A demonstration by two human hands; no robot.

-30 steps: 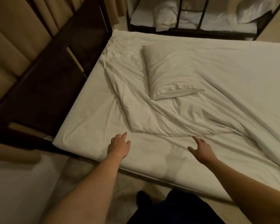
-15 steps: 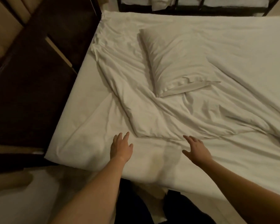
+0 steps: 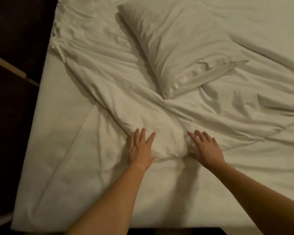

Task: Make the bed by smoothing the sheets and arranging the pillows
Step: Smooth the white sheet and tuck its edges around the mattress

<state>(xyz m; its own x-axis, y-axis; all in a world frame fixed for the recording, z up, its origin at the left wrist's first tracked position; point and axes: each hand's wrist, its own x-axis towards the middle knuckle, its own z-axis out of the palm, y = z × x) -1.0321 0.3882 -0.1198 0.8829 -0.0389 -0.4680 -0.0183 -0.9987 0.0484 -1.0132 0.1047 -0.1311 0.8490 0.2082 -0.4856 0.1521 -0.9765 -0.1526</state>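
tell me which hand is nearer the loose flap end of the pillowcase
Right. The right hand lies below the flap in view, slightly left of it; the left hand sits much farther left.

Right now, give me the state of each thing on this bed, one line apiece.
top sheet, rumpled, near corner bunched, not spread.
left hand, open, fingers straight, pressing that bunched corner.
right hand, open, fingers straight, pressing the same corner.
pillow, lying flat, set askew, case end wrinkled.
bottom sheet, mostly smooth, exposed along the near edge.

No writing, label, brand or number can be read on the sheet or pillow.
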